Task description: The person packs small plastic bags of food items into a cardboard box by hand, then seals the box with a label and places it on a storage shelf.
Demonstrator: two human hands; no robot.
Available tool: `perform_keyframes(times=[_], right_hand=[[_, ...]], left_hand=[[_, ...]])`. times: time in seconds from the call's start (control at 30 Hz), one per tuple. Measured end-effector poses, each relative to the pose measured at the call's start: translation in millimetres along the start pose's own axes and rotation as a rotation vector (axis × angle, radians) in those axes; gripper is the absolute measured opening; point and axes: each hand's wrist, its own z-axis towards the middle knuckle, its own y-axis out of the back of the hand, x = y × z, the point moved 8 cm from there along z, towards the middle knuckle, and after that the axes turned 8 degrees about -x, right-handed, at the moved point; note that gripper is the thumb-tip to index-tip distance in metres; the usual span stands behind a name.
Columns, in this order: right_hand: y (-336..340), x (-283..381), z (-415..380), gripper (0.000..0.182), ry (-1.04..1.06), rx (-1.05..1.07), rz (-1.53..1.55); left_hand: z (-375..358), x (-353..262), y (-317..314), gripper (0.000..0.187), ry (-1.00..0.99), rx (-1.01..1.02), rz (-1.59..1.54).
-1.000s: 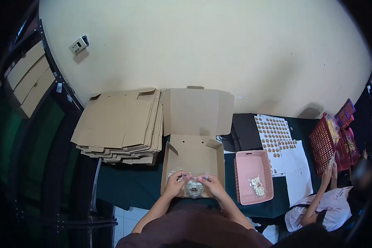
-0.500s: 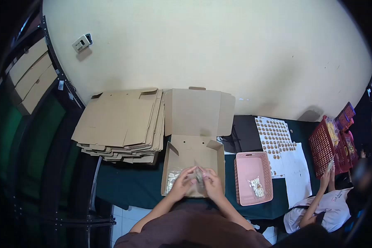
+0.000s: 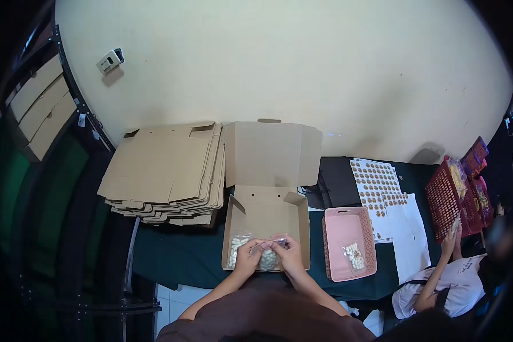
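An open cardboard box (image 3: 267,208) stands in front of me with its lid raised toward the wall. Over its near edge, my left hand (image 3: 248,255) and my right hand (image 3: 289,254) pinch the top of a clear bag of whitish pieces (image 3: 268,260), one hand on each side. Another clear bag of white pieces (image 3: 237,245) lies in the box's near left corner, beside my left hand. To the right, a pink basket (image 3: 334,219) holds a similar clear bag (image 3: 354,256).
Flattened cardboard boxes (image 3: 159,162) are stacked at the left. Right of the pink basket lie sticker sheets (image 3: 376,182) and a black folder (image 3: 339,185). A red basket (image 3: 446,196) stands farther right, near another person (image 3: 439,285). Boxes (image 3: 45,108) sit on the left shelf.
The bag between my hands, blurred and narrow before, now hangs upright with its pieces visible. My hands have moved slightly lower, both gripping its top edge.
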Motion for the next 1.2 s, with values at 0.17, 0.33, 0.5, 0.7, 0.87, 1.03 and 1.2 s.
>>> perform_keyframes(times=[0.17, 0.33, 0.5, 0.7, 0.87, 1.03, 1.2], right_hand=[[0.5, -5.1, 1.6, 0.012, -0.078, 0.019, 0.068], [-1.2, -20.3, 2.7, 0.020, -0.281, 0.231, 0.162], [2.4, -17.2, -6.4, 0.027, -0.434, 0.395, 0.287], [12.3, -5.3, -5.7, 0.029, -0.370, 0.377, 0.172], [7.6, 4.6, -10.7, 0.031, -0.347, 0.526, 0.180], [5.5, 12.9, -9.4, 0.031, -0.318, 0.545, 0.166], [10.1, 21.4, 4.6, 0.031, -0.178, 0.426, -0.111]], left_hand=[[4.4, -4.6, 5.0, 0.022, -0.065, 0.004, 0.070], [0.5, 26.7, 10.6, 0.029, 0.137, 0.099, -0.238], [-3.5, 36.0, 7.5, 0.033, 0.253, 0.211, -0.398], [2.5, 18.3, 20.6, 0.009, 0.143, 0.054, -0.335], [4.2, 22.6, 20.2, 0.004, 0.044, 0.146, -0.364], [3.1, 26.8, 16.7, 0.008, 0.245, 0.140, -0.552], [11.8, 55.2, 23.6, 0.017, 0.355, 0.125, -0.300]])
